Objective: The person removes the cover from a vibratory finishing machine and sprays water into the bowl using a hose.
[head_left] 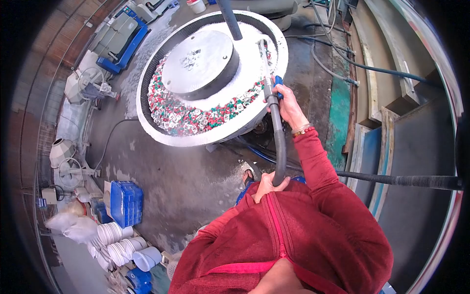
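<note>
My right hand (pixel 290 107) is closed around a hose nozzle (pixel 268 90), a metal pipe with a blue lever valve (pixel 278 86). Lower down, near my waist, my left hand (pixel 268 186) wraps round the thick grey hose (pixel 279 147) that feeds it. The nozzle reaches over the right side of a large round vibratory finishing bowl (pixel 171 140), its tip pointing into white foam (pixel 247 66). Small metal, red and green pieces (pixel 205 115) fill the bowl's near and left side. A round metal hub cover (pixel 198 61) stands in its middle.
A dark upright pipe (pixel 229 18) comes down over the bowl. Black corrugated hose (pixel 401 180) runs off to my right, beside metal troughs (pixel 387 59). Left on the wet floor are a blue crate (pixel 126 203), white buckets (pixel 126 249) and machines with handwheels (pixel 71 172).
</note>
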Tool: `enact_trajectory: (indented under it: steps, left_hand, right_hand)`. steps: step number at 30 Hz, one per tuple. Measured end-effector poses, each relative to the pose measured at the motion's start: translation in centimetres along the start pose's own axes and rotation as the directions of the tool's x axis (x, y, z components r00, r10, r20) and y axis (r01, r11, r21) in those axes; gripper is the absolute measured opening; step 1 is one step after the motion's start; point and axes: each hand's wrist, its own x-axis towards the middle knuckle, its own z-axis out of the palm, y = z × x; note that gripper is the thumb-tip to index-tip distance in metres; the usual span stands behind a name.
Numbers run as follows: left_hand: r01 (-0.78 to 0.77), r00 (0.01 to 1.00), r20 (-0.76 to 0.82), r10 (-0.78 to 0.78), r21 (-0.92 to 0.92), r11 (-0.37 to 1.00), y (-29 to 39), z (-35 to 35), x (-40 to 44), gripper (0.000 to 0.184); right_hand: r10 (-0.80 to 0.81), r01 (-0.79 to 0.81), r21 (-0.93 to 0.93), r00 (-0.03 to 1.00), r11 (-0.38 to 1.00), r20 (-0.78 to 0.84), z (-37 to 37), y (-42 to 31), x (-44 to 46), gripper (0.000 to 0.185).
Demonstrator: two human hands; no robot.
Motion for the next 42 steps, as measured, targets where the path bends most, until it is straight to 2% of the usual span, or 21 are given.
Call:
enact_trajectory:
  steps: [3, 7, 9, 10, 13, 16, 19, 20, 23, 25, 27, 29, 30, 31, 33, 36, 39, 42]
  left_hand:
    - [-0.026, 0.999, 0.018, 0.026, 0.018, 0.999, 0.2, 0.0, 0.1, 0.017]
    - [-0.003, 1.000, 0.021, 0.002, 0.051, 0.999, 1.3, -0.3, 0.1, 0.016]
    - [-0.037, 0.999, -0.009, 0.037, 0.056, 0.998, 1.2, 0.0, 0.2, 0.016]
    - [-0.054, 0.998, -0.024, 0.056, 0.059, 0.997, 1.0, 0.1, 0.3, 0.016]
    - [0.061, 0.997, -0.040, -0.059, 0.064, 0.996, 0.0, 0.1, 0.5, 0.017]
    - [0.034, 0.997, -0.069, -0.034, -0.001, 0.999, 0.0, 0.5, 0.4, 0.019]
    - [-0.014, 0.999, -0.030, 0.014, -0.018, 1.000, -0.1, 0.5, 0.4, 0.021]
    - [0.012, 1.000, -0.026, -0.012, -0.006, 1.000, -0.2, 0.5, 0.2, 0.021]
    - [0.051, 0.998, -0.028, -0.050, 0.033, 0.998, -0.4, 0.5, 0.1, 0.020]
    - [0.032, 0.999, -0.046, -0.029, 0.061, 0.998, -0.5, 0.4, 0.2, 0.020]
    - [0.047, 0.994, -0.103, -0.040, 0.065, 0.997, 1.0, 0.4, 0.0, 0.019]
    - [0.108, 0.986, -0.136, -0.097, 0.080, 0.991, 1.7, 0.2, -0.2, 0.019]
    - [0.077, 0.992, -0.106, -0.067, 0.103, 0.992, 1.5, 0.1, -0.1, 0.019]
    - [0.058, 0.995, -0.087, -0.049, 0.105, 0.993, 0.9, 0.1, -0.1, 0.019]
    - [0.063, 0.994, -0.098, -0.051, 0.132, 0.989, 0.9, 0.1, -0.3, 0.018]
    - [0.084, 0.994, -0.075, -0.080, 0.046, 0.995, -0.4, 0.2, -0.2, 0.018]
    - [0.031, 0.996, -0.086, -0.027, 0.048, 0.998, 0.2, 0.1, -0.1, 0.018]
    - [-0.014, 0.994, -0.107, 0.023, 0.084, 0.996, 1.4, 0.2, -0.1, 0.019]
  right_hand:
    - [-0.023, 0.023, 0.023, 1.000, 0.999, 0.021, 0.0, -0.4, -0.3, 0.058]
    - [-0.026, 0.028, 0.038, 0.999, 0.999, -0.034, -0.7, -0.1, -0.3, 0.058]
    - [-0.029, 0.031, 0.049, 0.998, 0.998, -0.056, -1.2, 0.3, -0.2, 0.059]
    - [0.008, -0.004, 0.057, 0.998, 0.998, -0.062, -1.6, 0.7, 0.2, 0.058]
    - [0.105, -0.099, 0.075, 0.992, 0.992, -0.074, -2.6, 2.3, 1.3, 0.056]
    - [0.158, -0.154, 0.069, 0.985, 0.986, -0.068, -1.7, 2.5, 1.6, 0.052]
    - [0.081, -0.081, 0.007, 0.997, 0.997, -0.011, 0.1, 1.4, 1.3, 0.046]
    - [0.031, -0.031, -0.007, 0.999, 0.999, 0.014, 0.9, 0.8, 1.0, 0.027]
    - [0.024, -0.025, 0.005, 0.996, 1.000, 0.082, 0.5, 1.4, 1.6, 0.025]
    - [0.047, -0.047, -0.011, 0.998, 0.999, 0.030, 0.6, 1.7, 1.5, 0.019]
    - [0.145, -0.145, -0.014, 0.989, 0.989, 0.032, -1.1, 3.2, 2.4, 0.047]
    - [0.185, -0.185, 0.019, 0.982, 0.983, -0.026, -1.2, 3.6, 2.0, 0.050]
    - [0.178, -0.177, 0.035, 0.984, 0.984, -0.014, -1.3, 3.5, 1.7, 0.053]
    - [0.108, -0.106, 0.043, 0.993, 0.993, -0.055, -0.1, 2.7, 0.9, 0.026]
    - [0.100, -0.098, 0.043, 0.994, 0.994, -0.047, 0.5, 2.0, 0.8, 0.033]
    - [0.119, -0.121, 0.032, 0.991, 0.992, 0.056, -0.2, 2.3, 1.7, 0.054]
    - [0.141, -0.141, 0.024, 0.990, 0.990, -0.010, 0.0, 2.4, 1.3, 0.051]
    - [0.206, -0.206, 0.053, 0.979, 0.977, 0.008, -2.0, 4.5, 2.4, 0.039]
